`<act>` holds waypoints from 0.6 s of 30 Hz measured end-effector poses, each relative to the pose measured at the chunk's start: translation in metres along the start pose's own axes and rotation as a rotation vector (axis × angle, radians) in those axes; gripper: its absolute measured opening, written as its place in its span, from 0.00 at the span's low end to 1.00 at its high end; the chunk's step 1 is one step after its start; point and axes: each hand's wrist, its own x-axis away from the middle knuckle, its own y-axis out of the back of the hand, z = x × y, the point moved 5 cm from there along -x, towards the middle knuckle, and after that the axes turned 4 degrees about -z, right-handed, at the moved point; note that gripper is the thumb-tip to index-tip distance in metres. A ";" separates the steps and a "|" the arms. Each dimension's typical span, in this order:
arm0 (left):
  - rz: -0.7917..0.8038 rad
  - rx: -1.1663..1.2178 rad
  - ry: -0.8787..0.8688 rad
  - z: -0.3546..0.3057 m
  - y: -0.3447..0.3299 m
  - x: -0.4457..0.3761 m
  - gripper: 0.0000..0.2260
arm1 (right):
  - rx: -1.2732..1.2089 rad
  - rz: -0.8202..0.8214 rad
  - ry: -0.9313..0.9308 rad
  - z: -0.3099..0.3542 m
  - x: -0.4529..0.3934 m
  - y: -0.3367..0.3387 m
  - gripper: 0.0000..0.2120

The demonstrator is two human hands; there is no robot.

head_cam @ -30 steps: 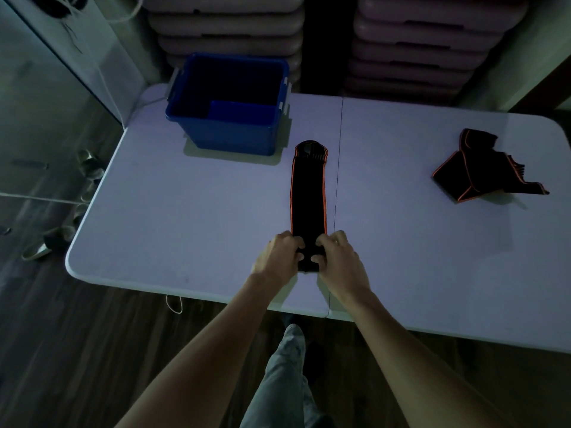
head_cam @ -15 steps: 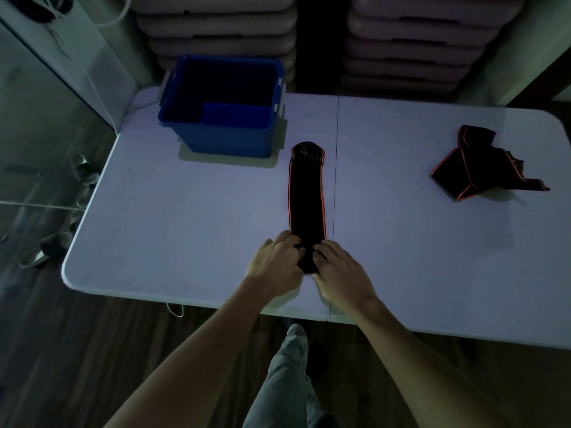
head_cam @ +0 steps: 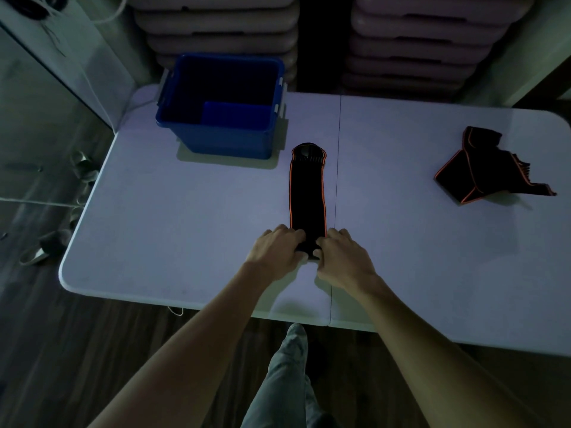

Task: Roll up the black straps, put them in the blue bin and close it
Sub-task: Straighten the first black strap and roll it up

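A black strap with orange edges [head_cam: 307, 193] lies stretched out lengthwise in the middle of the white table [head_cam: 173, 211]. Its near end is curled into a small roll under my fingers. My left hand [head_cam: 276, 250] and my right hand [head_cam: 341, 256] both press on that rolled end, one from each side. A second black strap [head_cam: 485, 168] lies crumpled on the table at the far right. The blue bin [head_cam: 221, 103] stands open at the back left, and a blue panel, perhaps its lid, leans inside it.
Stacks of pale flat pads [head_cam: 411, 41] rise behind the table. A grey cabinet [head_cam: 46, 72] stands at the left, with shoes [head_cam: 52, 245] on the dark wooden floor beside it. My leg [head_cam: 287, 381] shows below the table's near edge.
Both hands have crept a little away from me along the strap, and the flat stretch of strap in front of them is shorter. The other strap and the bin have not moved.
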 end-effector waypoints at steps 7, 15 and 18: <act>0.012 -0.067 0.007 0.002 -0.001 -0.018 0.16 | -0.035 -0.192 -0.007 -0.003 -0.008 0.010 0.11; -0.068 -0.001 0.018 0.006 0.003 -0.035 0.33 | 0.048 -0.304 0.147 -0.007 -0.012 0.004 0.05; 0.084 -0.056 0.025 0.008 -0.005 -0.044 0.32 | 0.017 -0.288 0.170 -0.007 -0.012 0.002 0.10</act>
